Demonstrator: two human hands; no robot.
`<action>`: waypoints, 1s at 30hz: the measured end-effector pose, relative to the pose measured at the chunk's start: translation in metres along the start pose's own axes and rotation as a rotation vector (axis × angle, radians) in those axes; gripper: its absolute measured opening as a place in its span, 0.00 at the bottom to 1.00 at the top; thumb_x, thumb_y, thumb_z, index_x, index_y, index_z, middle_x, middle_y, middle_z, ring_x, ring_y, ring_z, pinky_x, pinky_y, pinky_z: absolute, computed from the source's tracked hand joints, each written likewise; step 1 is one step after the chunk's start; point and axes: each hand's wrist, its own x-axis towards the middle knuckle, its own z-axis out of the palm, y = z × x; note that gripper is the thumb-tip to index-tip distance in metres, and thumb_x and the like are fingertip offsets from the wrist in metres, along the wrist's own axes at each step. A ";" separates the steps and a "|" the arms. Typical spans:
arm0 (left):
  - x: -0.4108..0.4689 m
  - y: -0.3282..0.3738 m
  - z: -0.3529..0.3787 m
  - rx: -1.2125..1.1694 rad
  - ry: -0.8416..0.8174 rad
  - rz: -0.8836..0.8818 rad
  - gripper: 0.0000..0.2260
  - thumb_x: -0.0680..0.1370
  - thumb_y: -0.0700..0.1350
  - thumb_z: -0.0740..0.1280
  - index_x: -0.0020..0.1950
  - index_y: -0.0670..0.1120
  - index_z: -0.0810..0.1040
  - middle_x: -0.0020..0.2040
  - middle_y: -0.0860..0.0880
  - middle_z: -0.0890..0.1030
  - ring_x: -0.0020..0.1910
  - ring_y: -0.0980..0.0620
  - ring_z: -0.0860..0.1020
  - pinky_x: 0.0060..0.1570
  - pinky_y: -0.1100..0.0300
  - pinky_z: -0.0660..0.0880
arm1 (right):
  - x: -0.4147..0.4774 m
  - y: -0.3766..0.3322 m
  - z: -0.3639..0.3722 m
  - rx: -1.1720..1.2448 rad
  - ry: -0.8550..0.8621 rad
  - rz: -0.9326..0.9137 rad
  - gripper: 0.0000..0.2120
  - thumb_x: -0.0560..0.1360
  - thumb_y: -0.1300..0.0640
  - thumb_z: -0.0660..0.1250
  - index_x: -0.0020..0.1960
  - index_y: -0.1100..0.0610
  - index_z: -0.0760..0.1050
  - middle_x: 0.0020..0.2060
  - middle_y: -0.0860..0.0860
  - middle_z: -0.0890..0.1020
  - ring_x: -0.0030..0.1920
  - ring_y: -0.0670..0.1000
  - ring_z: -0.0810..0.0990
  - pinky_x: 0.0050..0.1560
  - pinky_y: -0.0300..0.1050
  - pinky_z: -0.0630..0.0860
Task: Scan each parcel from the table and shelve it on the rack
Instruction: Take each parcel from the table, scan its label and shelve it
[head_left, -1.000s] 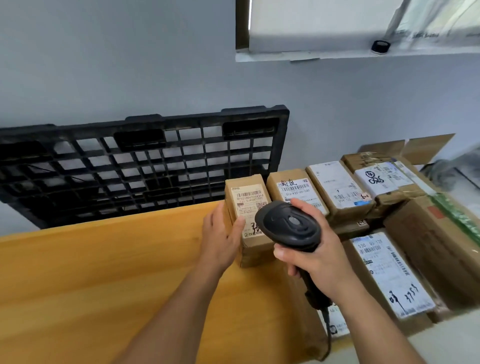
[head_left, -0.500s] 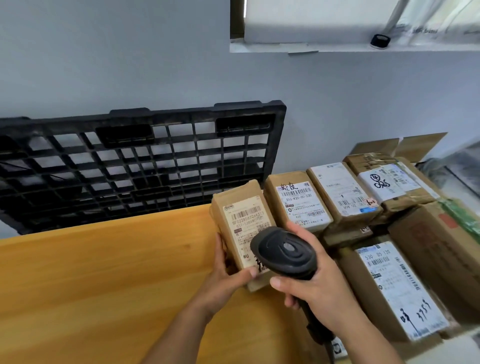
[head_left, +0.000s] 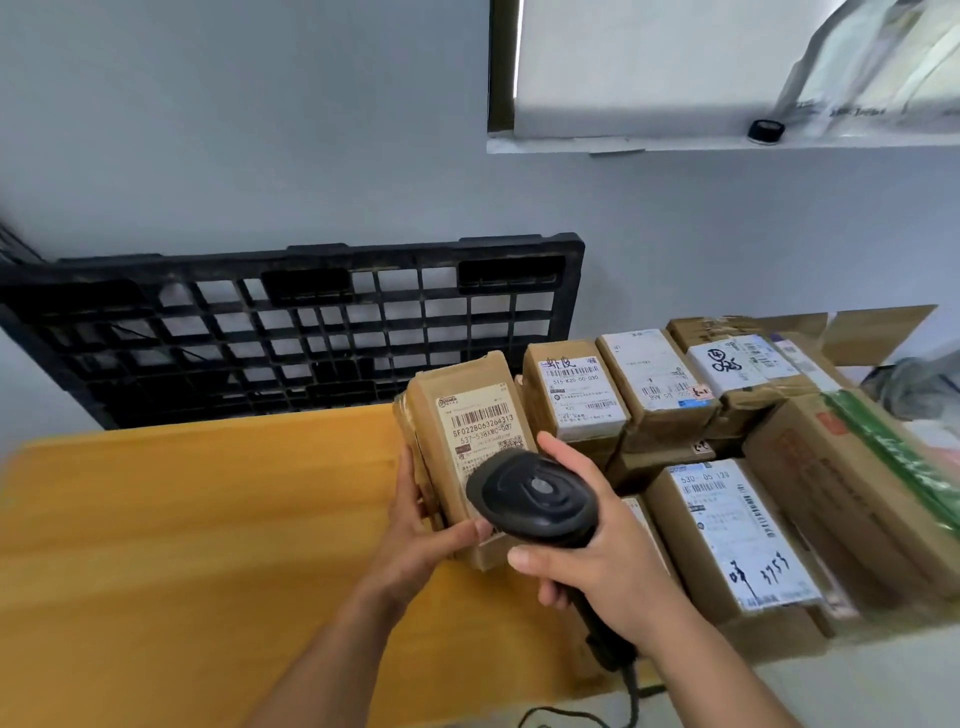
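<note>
A small brown parcel (head_left: 457, 410) with a white barcode label is tilted up off the yellow wooden table (head_left: 197, 530). My left hand (head_left: 421, 530) grips its lower left edge, thumb across the front. My right hand (head_left: 597, 561) holds a black handheld barcode scanner (head_left: 535, 496) by its handle, its head right over the parcel's lower label. The scanner's cable runs down to the bottom edge of the view. Several more labelled brown parcels (head_left: 576, 395) sit packed together on the right of the table.
A black plastic pallet (head_left: 291, 322) leans against the grey wall behind the table. A white ledge (head_left: 675, 143) with a small black cap juts out high on the right. Larger cardboard boxes (head_left: 852, 499) crowd the table's right end. No rack is in view.
My left hand lifted the small parcel off the table and tilted it back toward me, away from the row. The scanner stayed over its label.
</note>
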 end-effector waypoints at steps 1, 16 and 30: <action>-0.008 0.002 0.000 0.005 0.029 0.019 0.66 0.47 0.66 0.82 0.75 0.69 0.43 0.77 0.50 0.60 0.74 0.48 0.63 0.69 0.43 0.67 | -0.007 -0.004 0.002 -0.005 -0.020 -0.015 0.44 0.67 0.65 0.79 0.65 0.26 0.64 0.59 0.46 0.81 0.31 0.56 0.81 0.34 0.47 0.79; -0.132 0.011 0.001 -0.014 0.433 0.305 0.53 0.54 0.61 0.80 0.72 0.70 0.53 0.73 0.57 0.63 0.71 0.50 0.67 0.65 0.42 0.72 | -0.113 -0.062 0.003 0.143 -0.172 -0.296 0.41 0.64 0.62 0.76 0.70 0.38 0.66 0.47 0.58 0.85 0.27 0.58 0.78 0.28 0.49 0.77; -0.229 -0.005 -0.008 0.010 0.676 0.329 0.57 0.49 0.69 0.79 0.73 0.71 0.53 0.74 0.53 0.62 0.70 0.49 0.67 0.66 0.39 0.70 | -0.174 -0.080 0.026 0.172 -0.378 -0.397 0.40 0.61 0.60 0.79 0.68 0.38 0.69 0.36 0.54 0.84 0.25 0.59 0.77 0.27 0.50 0.76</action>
